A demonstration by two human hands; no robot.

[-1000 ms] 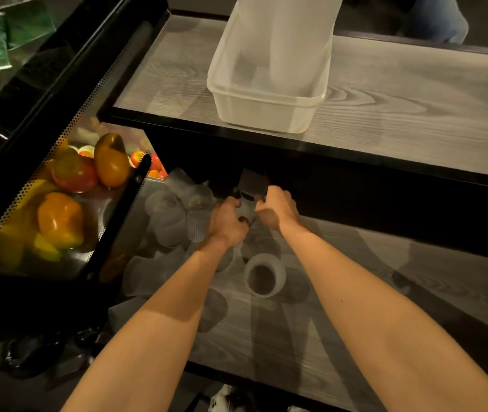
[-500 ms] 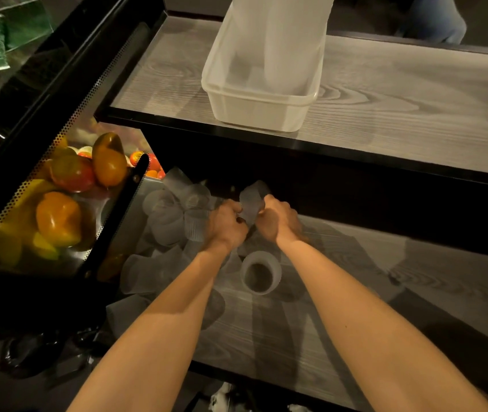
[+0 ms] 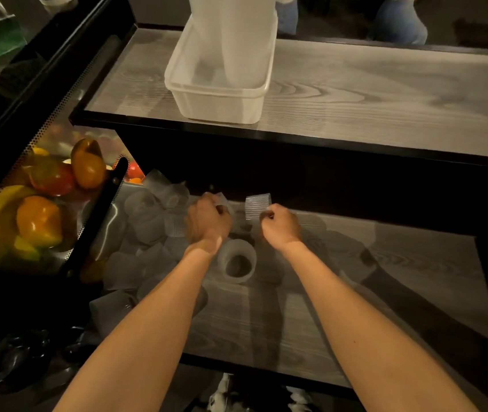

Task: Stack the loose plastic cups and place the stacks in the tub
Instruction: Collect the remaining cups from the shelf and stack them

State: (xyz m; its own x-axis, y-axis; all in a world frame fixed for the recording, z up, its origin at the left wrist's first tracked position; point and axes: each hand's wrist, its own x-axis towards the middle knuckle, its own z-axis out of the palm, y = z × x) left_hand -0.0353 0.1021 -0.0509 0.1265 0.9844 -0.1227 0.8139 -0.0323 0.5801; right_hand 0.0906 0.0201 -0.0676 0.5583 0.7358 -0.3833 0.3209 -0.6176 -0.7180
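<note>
Several loose frosted plastic cups [image 3: 147, 221] lie in a heap at the left of the lower shelf. One cup [image 3: 238, 264] rests on its side between my wrists, its mouth facing me. My right hand [image 3: 281, 226] pinches a ribbed clear cup [image 3: 257, 205] and holds it above the shelf. My left hand [image 3: 207, 223] is closed around another cup [image 3: 222, 202], mostly hidden by the fingers. The translucent white tub [image 3: 216, 102] stands on the upper shelf, with a tall white stack [image 3: 245, 40] standing in it.
The upper grey wood-grain shelf [image 3: 385, 93] overhangs the back of the lower shelf [image 3: 266, 322]. A perforated metal bin [image 3: 58, 138] with orange and red peppers [image 3: 39, 220] stands at the left. A person's blue-clad legs [image 3: 397, 22] show beyond the upper shelf.
My two hands were together on the cups; they have drawn apart, the right one moving right with a ribbed cup and the left one staying with its own.
</note>
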